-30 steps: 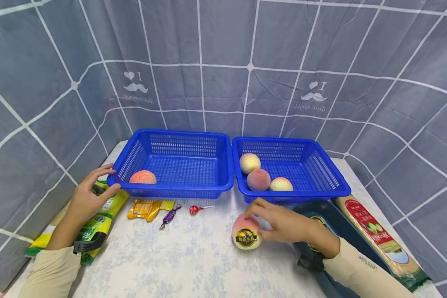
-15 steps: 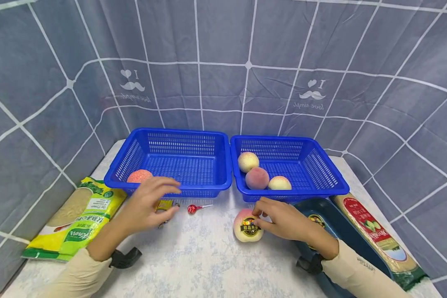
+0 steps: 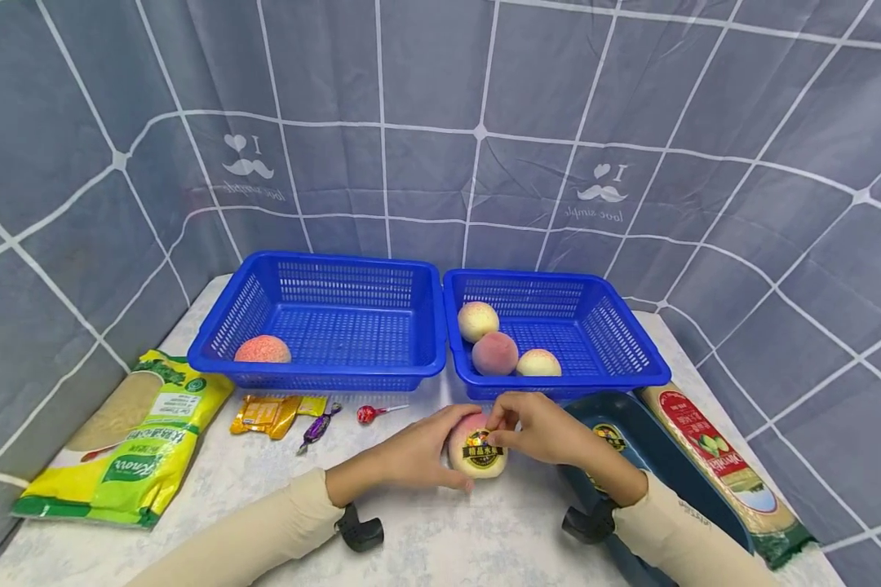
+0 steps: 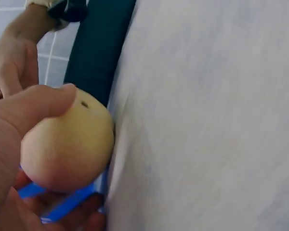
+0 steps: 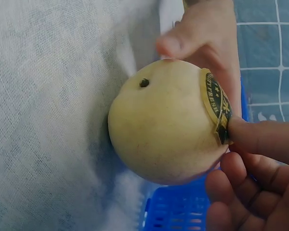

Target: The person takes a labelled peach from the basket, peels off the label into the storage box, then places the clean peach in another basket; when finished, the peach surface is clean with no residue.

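Observation:
A pale yellow and pink peach [image 3: 482, 468] rests on the cloth-covered table, with a black and gold label sticker [image 5: 216, 103] on its side. My left hand [image 3: 414, 450] holds the peach from its left, thumb [image 4: 53, 102] pressed on its skin. From the other side my right hand [image 3: 546, 430] pinches the sticker's edge between thumb [image 5: 260, 137] and fingers. That edge looks creased and lifted in the right wrist view. The peach's small stem hole faces the wrist cameras. Behind it stands the right blue basket [image 3: 565, 381] with several peaches.
The left blue basket [image 3: 323, 375] holds one pink peach [image 3: 263, 349]. In front lie wrapped candies [image 3: 266, 416] and a red lollipop [image 3: 367, 414]. A Knorr bag [image 3: 128, 440] lies left. At right are a dark tray [image 3: 686, 473] with stickers and a noodle packet [image 3: 719, 456].
My left hand has moved right, from the left basket's corner across the candies, to the peach. My right hand stays at the peach, its fingers now on the sticker.

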`<state>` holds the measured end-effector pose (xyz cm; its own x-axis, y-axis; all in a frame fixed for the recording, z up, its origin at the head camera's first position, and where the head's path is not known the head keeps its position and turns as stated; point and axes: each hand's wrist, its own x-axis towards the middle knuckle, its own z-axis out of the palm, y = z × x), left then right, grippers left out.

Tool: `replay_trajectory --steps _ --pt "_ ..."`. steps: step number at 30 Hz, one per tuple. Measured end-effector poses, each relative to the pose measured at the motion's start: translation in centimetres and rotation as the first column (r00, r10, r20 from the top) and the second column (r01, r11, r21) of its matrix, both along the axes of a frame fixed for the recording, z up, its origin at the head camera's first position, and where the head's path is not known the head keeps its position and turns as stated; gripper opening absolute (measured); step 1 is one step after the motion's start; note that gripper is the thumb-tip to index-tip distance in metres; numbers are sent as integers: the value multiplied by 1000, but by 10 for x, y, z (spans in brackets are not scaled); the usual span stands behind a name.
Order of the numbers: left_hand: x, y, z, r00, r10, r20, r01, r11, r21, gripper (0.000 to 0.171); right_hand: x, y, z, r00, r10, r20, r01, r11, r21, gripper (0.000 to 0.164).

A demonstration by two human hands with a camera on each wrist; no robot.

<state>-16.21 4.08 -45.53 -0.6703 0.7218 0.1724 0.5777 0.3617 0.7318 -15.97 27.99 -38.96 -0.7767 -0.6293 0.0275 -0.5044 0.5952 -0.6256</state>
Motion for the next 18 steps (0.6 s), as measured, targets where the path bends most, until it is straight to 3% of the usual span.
replay_trajectory --steps 5,9,12,18 --pt "-7 4 -4 999 -13 47 9 997 83 88 -1 -1 -1 994 -60 93 63 998 -28 7" --pt "-7 5 -6 999 -10 38 6 995 95 88 0 -2 -1 984 -83 158 91 995 -42 10" --pt "-8 5 -8 1000 5 30 -8 996 88 88 2 -4 -2 985 -58 160 67 996 -55 13" --pt "-9 3 -10 998 11 59 -17 993 113 84 12 -5 6 997 25 78 -18 996 -91 15"
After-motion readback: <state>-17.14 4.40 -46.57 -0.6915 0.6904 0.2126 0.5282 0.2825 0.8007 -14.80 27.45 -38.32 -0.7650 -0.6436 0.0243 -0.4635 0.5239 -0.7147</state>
